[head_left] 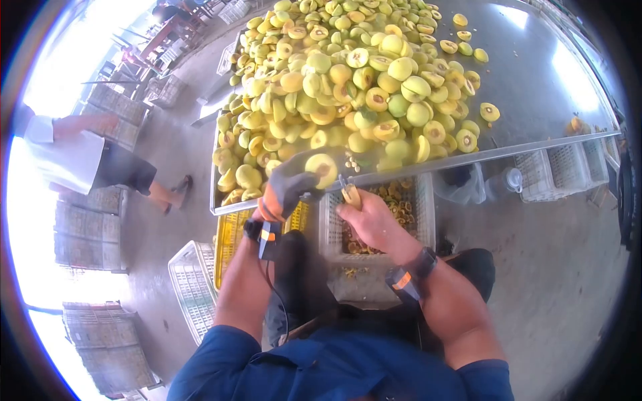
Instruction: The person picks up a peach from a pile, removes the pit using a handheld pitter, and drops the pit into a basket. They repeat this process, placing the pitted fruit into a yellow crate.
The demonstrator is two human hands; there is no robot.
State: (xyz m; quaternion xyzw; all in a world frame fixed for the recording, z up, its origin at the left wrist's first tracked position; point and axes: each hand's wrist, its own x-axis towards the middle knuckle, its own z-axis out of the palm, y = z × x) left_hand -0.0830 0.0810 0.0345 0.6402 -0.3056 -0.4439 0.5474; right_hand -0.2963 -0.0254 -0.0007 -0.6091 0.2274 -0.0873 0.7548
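A dark glove with an orange cuff covers my left hand (286,185), which holds a halved yellow-green fruit (322,170) by its edge, cut face showing. Bare and closed, my right hand (368,217) grips a small tool with a light wooden handle (351,195); its metal end points up toward the fruit, a small distance from it. Both hands are at the near edge of a metal table (515,148). Just beyond them rises a large heap of halved fruits (374,100), some with brown centres.
Below my hands stands a pale crate (428,220) holding brown scraps. A yellow crate (231,234) and a white crate (190,284) lie at left. More white crates (535,177) and a plastic bag (468,187) are under the table. A person (124,164) is at far left, near stacked crates (90,227).
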